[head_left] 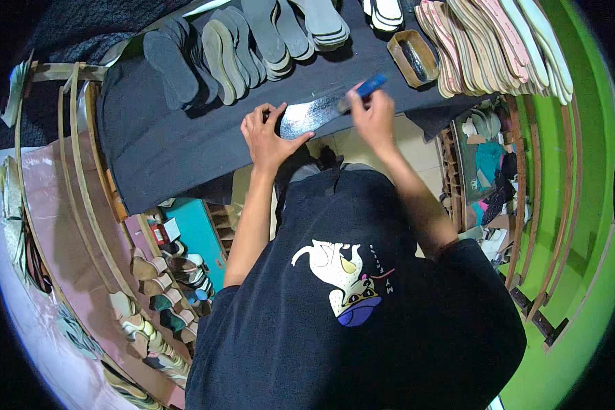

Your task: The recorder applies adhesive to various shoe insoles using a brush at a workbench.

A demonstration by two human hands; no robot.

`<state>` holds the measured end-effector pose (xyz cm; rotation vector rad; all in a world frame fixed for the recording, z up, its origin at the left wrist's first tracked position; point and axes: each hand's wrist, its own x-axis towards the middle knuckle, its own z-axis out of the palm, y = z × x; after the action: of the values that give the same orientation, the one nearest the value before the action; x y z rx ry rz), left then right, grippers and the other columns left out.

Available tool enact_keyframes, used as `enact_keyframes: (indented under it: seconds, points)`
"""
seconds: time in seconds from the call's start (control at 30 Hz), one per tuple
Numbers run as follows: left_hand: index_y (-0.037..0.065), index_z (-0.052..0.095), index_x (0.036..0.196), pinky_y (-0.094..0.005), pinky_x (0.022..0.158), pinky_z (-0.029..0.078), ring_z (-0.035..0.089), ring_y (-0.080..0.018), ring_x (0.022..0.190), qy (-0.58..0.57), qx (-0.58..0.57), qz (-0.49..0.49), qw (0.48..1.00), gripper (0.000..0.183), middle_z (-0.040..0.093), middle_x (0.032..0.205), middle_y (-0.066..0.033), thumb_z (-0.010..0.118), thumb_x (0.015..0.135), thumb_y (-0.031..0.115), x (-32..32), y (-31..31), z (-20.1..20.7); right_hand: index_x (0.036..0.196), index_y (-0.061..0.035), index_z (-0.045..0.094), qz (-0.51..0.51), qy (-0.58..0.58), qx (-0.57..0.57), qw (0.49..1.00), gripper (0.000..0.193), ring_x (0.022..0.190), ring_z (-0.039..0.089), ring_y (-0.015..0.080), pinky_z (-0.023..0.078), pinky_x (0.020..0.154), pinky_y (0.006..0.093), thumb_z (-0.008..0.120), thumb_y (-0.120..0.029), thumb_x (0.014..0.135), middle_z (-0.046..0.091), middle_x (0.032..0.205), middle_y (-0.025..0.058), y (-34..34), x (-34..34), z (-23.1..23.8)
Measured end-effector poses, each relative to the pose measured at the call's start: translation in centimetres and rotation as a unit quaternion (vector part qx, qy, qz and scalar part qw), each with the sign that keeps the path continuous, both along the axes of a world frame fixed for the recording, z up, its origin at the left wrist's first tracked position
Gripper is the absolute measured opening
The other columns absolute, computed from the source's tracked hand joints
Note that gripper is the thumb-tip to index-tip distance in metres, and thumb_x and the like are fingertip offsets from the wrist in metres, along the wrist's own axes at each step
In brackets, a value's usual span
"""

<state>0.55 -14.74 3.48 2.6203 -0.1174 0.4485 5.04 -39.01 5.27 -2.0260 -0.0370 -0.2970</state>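
Sole piece point(313, 117), long, flat and dark, is seen with a glossy, wet-looking surface broken by mottled white glare. It is laid on the black cloth point(164, 147), close to the near edge. Its left end is steadied by the left hand point(265, 134), thumb and fingers spread wide. A blue-handled brush point(371, 85) is gripped in the right hand's point(374, 121) curled fingers, its tip blurred.

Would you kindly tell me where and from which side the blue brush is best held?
Probably by its handle, from the right, as the right hand holds it: the handle points right and away from the person, while the other end points left toward the glossy piece, where fingers might get in the way.
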Motion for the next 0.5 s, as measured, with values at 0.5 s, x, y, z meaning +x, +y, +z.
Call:
enact_keyframes:
  seconds: [0.5]
  points:
    - [0.015,0.078,0.121,-0.0492,0.106,0.039,0.055,-0.0282,0.117,-0.011,0.003,0.0,1.0,0.083,0.062,0.118,-0.0054,0.096,0.055,0.061,0.0,0.1,-0.1,0.094,0.0013,0.069,0.006,0.0,0.004,1.0,0.018,0.077,0.07,0.0366,0.054,0.071,0.0448,0.07,-0.017,0.096,0.07,0.084,0.0188,1.3,1.3,0.2]
